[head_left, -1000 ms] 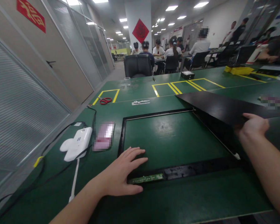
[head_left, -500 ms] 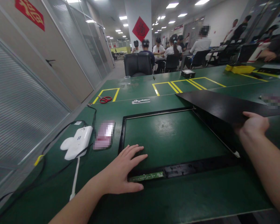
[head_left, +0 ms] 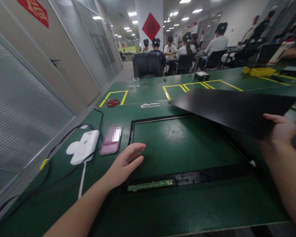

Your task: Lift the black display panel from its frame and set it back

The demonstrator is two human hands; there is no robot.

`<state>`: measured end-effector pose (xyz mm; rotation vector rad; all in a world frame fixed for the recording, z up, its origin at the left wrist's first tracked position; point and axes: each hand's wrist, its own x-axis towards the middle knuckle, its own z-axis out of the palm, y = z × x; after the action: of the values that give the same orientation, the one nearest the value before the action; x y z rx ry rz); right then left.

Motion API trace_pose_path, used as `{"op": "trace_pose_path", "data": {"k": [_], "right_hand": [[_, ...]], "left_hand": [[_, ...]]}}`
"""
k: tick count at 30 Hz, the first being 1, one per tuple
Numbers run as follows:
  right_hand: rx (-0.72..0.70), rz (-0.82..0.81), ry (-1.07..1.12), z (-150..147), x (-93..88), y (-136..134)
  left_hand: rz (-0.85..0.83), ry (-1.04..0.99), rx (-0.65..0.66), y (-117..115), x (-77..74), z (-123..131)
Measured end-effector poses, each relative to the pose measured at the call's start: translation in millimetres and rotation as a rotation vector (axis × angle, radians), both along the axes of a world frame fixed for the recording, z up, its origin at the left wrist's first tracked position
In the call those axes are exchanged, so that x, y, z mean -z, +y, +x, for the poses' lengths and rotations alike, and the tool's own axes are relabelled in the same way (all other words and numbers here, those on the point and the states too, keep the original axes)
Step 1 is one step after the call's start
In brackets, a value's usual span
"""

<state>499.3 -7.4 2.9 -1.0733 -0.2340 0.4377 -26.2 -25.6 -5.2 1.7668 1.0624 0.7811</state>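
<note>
A thin black panel (head_left: 227, 107) is held up by its right side in my right hand (head_left: 281, 131), thumb on top and fingers hidden beneath. Tilted, it covers the far right corner of a black rectangular frame (head_left: 160, 119) lying on the green table (head_left: 148, 214). Along the frame's near side runs a strip holding a green circuit board (head_left: 150, 185). My left hand (head_left: 128, 161) hovers over the frame's left side, fingers slightly curled and apart from the thumb, with nothing in it.
Left of the frame lie a phone (head_left: 111, 140), a white power strip (head_left: 85, 147) and black cables (head_left: 48, 177). Farther back are red-handled scissors (head_left: 112, 103), small white pieces (head_left: 150, 105), a black box (head_left: 201, 76) and a yellow tray (head_left: 259, 71). People sit beyond the table.
The black panel has shifted left over the frame and tilted differently, with my right hand still on it. My left hand has lifted off the frame's near left corner, uncovering more circuit board.
</note>
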Motion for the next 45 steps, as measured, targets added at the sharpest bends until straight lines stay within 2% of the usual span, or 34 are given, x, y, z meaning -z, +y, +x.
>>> {"op": "trace_pose_path", "data": {"k": [3,5,9,14,19,22,27,32,37,45], "right_hand": [[-0.015,-0.099,-0.021,-9,-8.2,-7],[-0.082,-0.124,-0.063,-15,-12.5,-11],[-0.256,-0.111,-0.101,-35,-22.9,-21],[-0.314,-0.225,-0.073,-52,-36.4,-30],[-0.367,-0.212,-0.106,-60,-42.1,-35],[-0.436,-0.174,-0.164,-62,-37.8,-36],[-0.614,-0.170,-0.301,-56,-21.8,-31],[-0.638,-0.170,-0.366,-51,-12.7,-25],[-0.658,-0.247,-0.350,-50,-9.4,-20],[-0.687,-0.510,-0.111,-47,-6.2,-10]], "left_hand": [[-0.102,-0.152,-0.223,4,1.7,0],[-0.117,-0.217,-0.349,7,1.5,-1],[-0.127,-0.317,-0.444,11,-1.3,-4],[-0.215,-0.360,-0.419,9,-5.9,-1],[-0.348,-0.462,-0.277,6,-11.2,3],[-0.317,-0.515,-0.288,9,-10.5,1],[-0.139,-0.555,-0.371,15,-4.4,-4],[-0.030,-0.540,-0.358,13,-1.8,-4],[-0.070,-0.552,-0.335,13,1.8,-5],[-0.261,-0.477,-0.296,11,2.8,1]]}}
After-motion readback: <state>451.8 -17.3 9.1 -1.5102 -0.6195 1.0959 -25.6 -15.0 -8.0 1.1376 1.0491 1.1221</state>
